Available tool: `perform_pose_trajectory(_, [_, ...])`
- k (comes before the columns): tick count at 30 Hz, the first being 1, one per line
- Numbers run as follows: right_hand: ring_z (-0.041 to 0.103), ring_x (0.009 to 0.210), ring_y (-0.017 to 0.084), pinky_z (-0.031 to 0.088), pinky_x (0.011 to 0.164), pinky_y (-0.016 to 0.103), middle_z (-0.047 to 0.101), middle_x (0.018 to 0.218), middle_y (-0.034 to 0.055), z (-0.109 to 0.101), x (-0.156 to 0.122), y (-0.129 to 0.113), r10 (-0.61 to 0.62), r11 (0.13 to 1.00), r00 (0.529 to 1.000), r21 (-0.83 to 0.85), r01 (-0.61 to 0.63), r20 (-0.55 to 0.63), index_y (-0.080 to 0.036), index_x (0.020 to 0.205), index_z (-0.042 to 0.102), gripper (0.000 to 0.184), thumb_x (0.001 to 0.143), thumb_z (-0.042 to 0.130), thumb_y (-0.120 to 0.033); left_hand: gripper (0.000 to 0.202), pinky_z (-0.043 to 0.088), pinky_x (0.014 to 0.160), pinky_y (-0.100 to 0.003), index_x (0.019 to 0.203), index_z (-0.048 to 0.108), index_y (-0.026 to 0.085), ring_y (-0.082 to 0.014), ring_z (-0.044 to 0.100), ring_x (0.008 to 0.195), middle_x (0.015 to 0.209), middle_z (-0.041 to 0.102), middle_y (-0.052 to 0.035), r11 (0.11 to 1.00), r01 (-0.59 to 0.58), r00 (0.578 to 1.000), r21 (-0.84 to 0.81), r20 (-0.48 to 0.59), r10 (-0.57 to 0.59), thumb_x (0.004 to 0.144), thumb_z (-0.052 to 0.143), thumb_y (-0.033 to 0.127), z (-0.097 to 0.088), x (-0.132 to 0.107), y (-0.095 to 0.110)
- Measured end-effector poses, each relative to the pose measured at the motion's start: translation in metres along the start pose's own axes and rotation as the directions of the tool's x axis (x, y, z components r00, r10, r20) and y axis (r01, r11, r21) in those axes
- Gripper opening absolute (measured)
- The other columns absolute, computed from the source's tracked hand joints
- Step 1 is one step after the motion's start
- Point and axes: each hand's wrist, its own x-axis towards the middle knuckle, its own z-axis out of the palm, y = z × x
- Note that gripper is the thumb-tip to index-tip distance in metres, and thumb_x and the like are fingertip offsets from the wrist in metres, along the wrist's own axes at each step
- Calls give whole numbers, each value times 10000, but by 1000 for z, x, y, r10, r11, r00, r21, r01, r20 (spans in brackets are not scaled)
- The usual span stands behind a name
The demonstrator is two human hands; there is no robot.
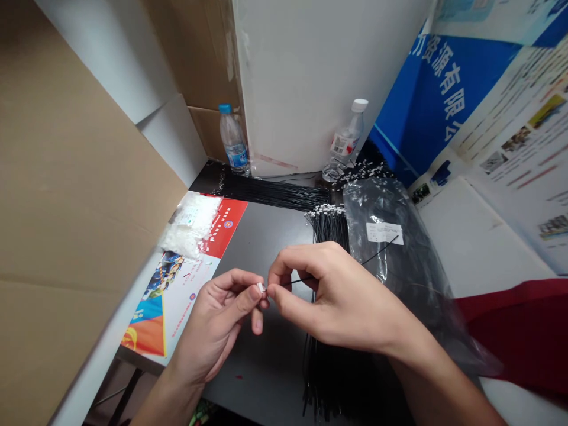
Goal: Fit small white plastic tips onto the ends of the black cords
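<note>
My left hand (219, 322) pinches a small white connector (261, 288) between thumb and forefinger. My right hand (337, 296) pinches the end of a thin black wire (377, 251) right against that connector; the wire runs off to the right over a plastic bag. Both hands hover over a dark table (261, 248). Under my right hand lies a bundle of black wires (326, 231) with white tips at its far end.
A bag of small white parts (193, 223) lies on a printed sheet at the left. More black wires (270, 192) lie across the back. Two water bottles (234, 142) (346, 142) stand by a white board. A clear plastic bag (399, 248) lies at the right; cardboard walls off the left.
</note>
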Motion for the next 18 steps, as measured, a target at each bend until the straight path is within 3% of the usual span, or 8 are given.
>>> perform_pose_trajectory(12, [510,552,63,352,539,200,648,653,-62,3,2,1,21,1000,1000,-3,-21,-12,-191,751,687,120,818,592,-163,141,483,449,-91,727,736,166,-38,548,482,625,667,15,995,49,999,-83,28,-47,685,858,222,-2,2,-3])
perform_pose_trajectory(18, [497,542,51,348,538,190,651,660,-71,3,2,1,22,1000,1000,0,-22,-14,-187,731,677,119,806,592,-150,144,499,474,-97,733,735,173,-37,564,490,642,669,26,998,20,999,-52,34,-18,691,855,240,-2,2,-2])
